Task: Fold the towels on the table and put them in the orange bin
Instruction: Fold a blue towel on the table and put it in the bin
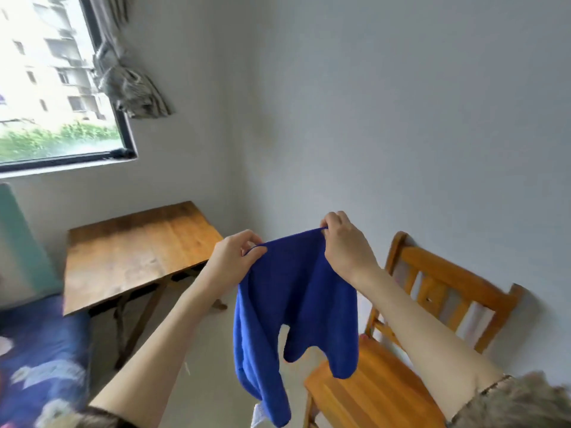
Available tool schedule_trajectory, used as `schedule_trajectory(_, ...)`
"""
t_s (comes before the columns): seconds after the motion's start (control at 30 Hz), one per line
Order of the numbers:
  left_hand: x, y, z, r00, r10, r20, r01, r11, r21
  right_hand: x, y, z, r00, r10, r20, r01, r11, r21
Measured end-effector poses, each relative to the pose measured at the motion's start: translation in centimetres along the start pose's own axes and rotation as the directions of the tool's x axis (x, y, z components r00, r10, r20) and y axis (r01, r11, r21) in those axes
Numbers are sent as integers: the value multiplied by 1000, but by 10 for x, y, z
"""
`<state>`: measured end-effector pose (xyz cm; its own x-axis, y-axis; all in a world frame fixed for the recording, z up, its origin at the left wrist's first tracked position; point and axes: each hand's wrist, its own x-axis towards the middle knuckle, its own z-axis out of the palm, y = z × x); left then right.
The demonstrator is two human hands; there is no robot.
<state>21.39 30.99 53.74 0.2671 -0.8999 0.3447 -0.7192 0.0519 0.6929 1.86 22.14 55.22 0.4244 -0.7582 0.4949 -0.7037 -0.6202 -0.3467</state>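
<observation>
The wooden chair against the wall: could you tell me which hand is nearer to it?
Right. The right hand pinches the blue towel just left of the wooden chair's backrest; the left hand grips the towel's other end, toward the table.

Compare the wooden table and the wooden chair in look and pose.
The table is darker brown with a flat bare top; the chair is brighter orange with a slatted back. The table stands left, under the window; the chair stands right, against the wall. Both are wood.
</observation>
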Motion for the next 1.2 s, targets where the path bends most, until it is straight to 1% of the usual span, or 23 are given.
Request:
schedule_trajectory(0.13, 6, -68, -57, 987, -150, -63, 150, 989, -8, 46, -59, 63, 997, -48, 62, 40, 992, 121)
schedule_trajectory(0.23, 19, -107, -96, 961, -253, -113, 250, 968, -38, 88, -99, 104, 995, -76, 60, 59, 968, 244)
schedule_trajectory(0.37, 40, -154, -142, 906, -360, -222, 353, 933, -72, 140, -147, 155, 989, -131, 62, 98, 921, 376)
schedule_trajectory(0.43, 53, -177, -160, 871, -411, -270, 409, 910, -66, 167, -166, 179, 986, -157, 59, 119, 906, 407)
schedule_trajectory(0.5, 68, -200, -176, 827, -467, -313, 460, 882, -99, 194, -181, 202, 983, -176, 53, 136, 891, 432)
schedule_trajectory(0.63, 99, -242, -196, 764, -523, -378, 503, 849, -159, 244, -199, 246, 969, -238, 68, 188, 889, 418)
schedule_trajectory(0.73, 116, -272, -207, 744, -532, -404, 527, 839, -135, 278, -208, 281, 956, -273, 107, 201, 876, 437)
schedule_trajectory(0.83, 137, -302, -221, 744, -550, -380, 564, 821, -84, 306, -218, 316, 937, -302, 175, 203, 879, 431)
schedule_trajectory(0.97, 173, -348, -236, 761, -565, -318, 594, 805, -11, 352, -228, 362, 915, -332, 231, 217, 885, 412)
schedule_trajectory(1.1, 211, -403, -250, 766, -573, -290, 616, 784, 77, 395, -235, 411, 897, -361, 257, 276, 909, 312)
schedule_trajectory(1.2, 242, -448, -264, 770, -568, -292, 618, 778, 114, 428, -243, 449, 902, -352, 249, 296, 926, 235)
